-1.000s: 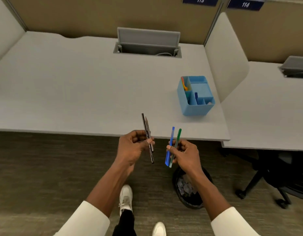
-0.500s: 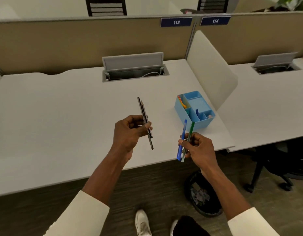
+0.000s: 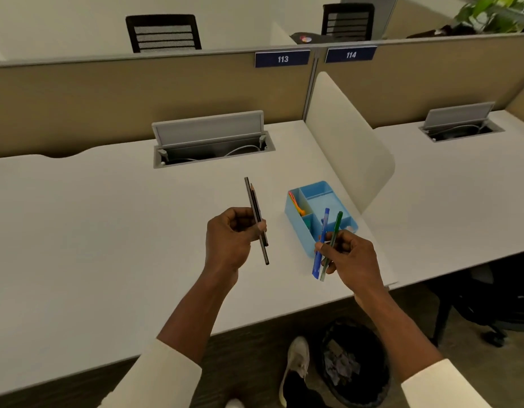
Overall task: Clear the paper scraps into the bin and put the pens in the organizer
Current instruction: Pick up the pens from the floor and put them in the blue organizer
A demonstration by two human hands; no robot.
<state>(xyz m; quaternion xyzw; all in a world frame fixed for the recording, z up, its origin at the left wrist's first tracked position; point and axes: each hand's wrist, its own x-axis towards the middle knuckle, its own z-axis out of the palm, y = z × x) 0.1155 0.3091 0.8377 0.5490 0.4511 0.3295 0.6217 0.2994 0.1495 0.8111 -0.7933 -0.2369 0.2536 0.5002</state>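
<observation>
My left hand (image 3: pixel 230 241) grips two dark pens (image 3: pixel 256 216) held nearly upright above the white desk (image 3: pixel 107 231). A blue pen (image 3: pixel 321 242) and a green pen (image 3: pixel 333 240) are pinched together in my right hand (image 3: pixel 350 259), just in front of the light blue organizer (image 3: pixel 302 228). The organizer stands near the desk's right edge and holds orange and blue items in its compartments. Under the desk edge sits a black bin (image 3: pixel 355 369) with paper scraps (image 3: pixel 341 365) inside.
A white divider panel (image 3: pixel 349 139) rises right of the organizer. An open cable tray (image 3: pixel 210 142) sits at the desk's back. A beige partition (image 3: pixel 137 95) with labels 113 and 114 stands behind. A black office chair (image 3: pixel 490 304) is under the neighbouring desk. My shoe (image 3: pixel 297 360) is beside the bin.
The view has tilted up and moved closer to the desk. Both hands, still holding their pens, have moved from the desk's front edge to over its top, the right one near the organizer.
</observation>
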